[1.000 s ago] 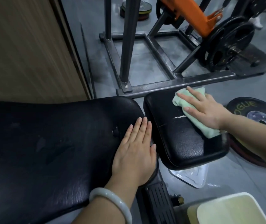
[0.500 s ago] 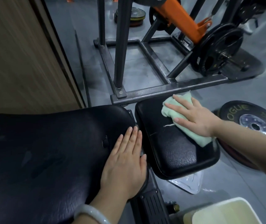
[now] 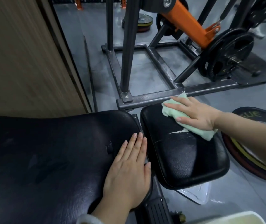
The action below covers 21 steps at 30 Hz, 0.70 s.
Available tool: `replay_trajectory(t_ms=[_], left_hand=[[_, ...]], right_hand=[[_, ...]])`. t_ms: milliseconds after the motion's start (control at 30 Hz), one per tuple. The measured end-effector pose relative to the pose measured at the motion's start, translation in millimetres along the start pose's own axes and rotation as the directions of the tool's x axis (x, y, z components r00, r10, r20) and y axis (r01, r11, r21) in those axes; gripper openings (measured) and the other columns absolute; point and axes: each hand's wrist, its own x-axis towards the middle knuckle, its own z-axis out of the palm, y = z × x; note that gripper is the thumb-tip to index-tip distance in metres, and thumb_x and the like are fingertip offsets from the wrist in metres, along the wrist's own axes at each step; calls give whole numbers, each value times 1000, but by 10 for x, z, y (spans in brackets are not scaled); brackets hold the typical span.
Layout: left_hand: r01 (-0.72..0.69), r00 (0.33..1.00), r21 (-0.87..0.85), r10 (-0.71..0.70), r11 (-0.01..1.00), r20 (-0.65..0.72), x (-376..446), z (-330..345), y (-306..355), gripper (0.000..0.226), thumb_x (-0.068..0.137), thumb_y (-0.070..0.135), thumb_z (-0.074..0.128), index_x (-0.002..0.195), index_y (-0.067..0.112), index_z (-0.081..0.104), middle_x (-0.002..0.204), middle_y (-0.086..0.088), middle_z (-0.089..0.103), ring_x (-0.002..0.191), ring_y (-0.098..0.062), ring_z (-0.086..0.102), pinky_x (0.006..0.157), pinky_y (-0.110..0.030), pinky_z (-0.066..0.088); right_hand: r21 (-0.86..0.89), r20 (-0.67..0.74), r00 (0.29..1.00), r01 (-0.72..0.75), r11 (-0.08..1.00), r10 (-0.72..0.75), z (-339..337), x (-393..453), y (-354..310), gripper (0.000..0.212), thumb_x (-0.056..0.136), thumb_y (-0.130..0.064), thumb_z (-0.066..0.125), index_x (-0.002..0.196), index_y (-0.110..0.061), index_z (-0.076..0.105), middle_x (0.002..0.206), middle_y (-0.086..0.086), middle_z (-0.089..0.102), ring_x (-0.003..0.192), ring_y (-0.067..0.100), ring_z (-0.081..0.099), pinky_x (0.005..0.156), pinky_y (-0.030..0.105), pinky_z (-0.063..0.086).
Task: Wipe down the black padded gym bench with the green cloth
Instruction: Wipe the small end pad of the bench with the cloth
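The black padded bench has a long back pad [image 3: 48, 159] at the left and a smaller seat pad [image 3: 182, 160] to its right, with a narrow gap between them. My left hand [image 3: 129, 175] lies flat with straight fingers on the right end of the back pad. My right hand [image 3: 195, 113] presses the folded green cloth [image 3: 174, 112] onto the far edge of the seat pad, fingers stretched out over it. A pale scuff shows on the seat pad just in front of the cloth.
A dark steel machine frame [image 3: 161, 94] runs along the floor just beyond the seat pad, with an orange arm [image 3: 190, 25] and black weight plates [image 3: 226, 55]. Plates [image 3: 250, 159] lie on the floor at the right. A wooden panel [image 3: 23, 54] stands at the left.
My right hand has slid the cloth away from me, from the middle of the seat pad to its far edge. My left hand stays flat on the back pad.
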Motion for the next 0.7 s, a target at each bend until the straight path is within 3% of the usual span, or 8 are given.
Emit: replay_trajectory(t_ms=[133, 433, 567, 700], left_hand=[[2, 1000, -10, -2, 1000, 1, 9, -5, 10, 56, 94, 35, 31, 140, 4, 43, 151, -7, 37, 140, -19, 31, 106, -37, 23], [-3, 1000, -18, 3, 1000, 23, 15, -23, 2, 57, 94, 34, 31, 141, 3, 41, 151, -8, 36, 141, -19, 30, 107, -37, 23], [-1, 999, -18, 1, 1000, 39, 22, -31, 2, 57, 94, 35, 31, 141, 4, 42, 151, -7, 36, 141, -19, 30, 107, -37, 23], [7, 999, -12, -6, 1000, 35, 17, -38, 9, 57, 93, 35, 32, 140, 4, 43, 150, -7, 38, 140, -19, 31, 107, -37, 23]], right_hand=[[-47, -22, 999, 45, 998, -46, -64, 141, -71, 60, 86, -77, 6, 143, -60, -2, 154, -1, 26, 121, 31, 39, 99, 53, 37], [-185, 27, 990, 139, 973, -137, -118, 238, -293, 65, 91, -69, 2, 151, -45, 4, 155, 3, 26, 111, 32, 44, 95, 55, 36], [-208, 44, 984, 177, 962, -171, -111, 149, -438, 63, 94, -64, 8, 152, -39, 14, 160, 4, 16, 119, 40, 40, 107, 63, 22], [-171, 48, 975, 221, 960, -216, -109, 82, -504, 59, 94, -63, 11, 150, -45, 15, 160, -1, 15, 132, 42, 30, 113, 62, 5]])
